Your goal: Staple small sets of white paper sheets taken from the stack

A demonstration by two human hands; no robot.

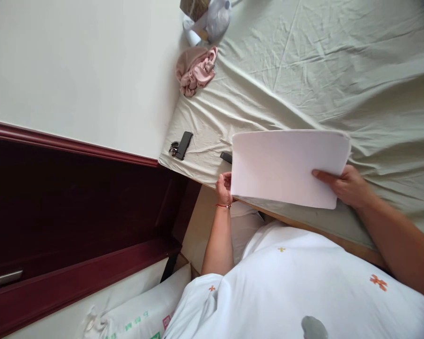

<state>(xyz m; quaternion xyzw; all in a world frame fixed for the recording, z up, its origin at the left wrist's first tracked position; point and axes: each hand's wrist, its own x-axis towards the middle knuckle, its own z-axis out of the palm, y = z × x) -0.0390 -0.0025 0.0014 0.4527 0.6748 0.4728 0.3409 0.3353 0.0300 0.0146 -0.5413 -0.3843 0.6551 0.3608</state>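
A stack of white paper with rounded corners is held above the bed's front edge, tilted so its blank face shows. My right hand grips its right side, the thumb lying flat on the face and the other fingers hidden behind. At the left edge is my left hand, closed, with its fingers curled against the paper and partly hidden by it. Just beyond that hand, a small black object lies on the sheet, partly covered by the stack.
The bed has a wrinkled pale green sheet. On it lie a flat black object with what look like keys, a pink cloth and a plastic bag. A dark red wooden panel stands left, with a white sack below.
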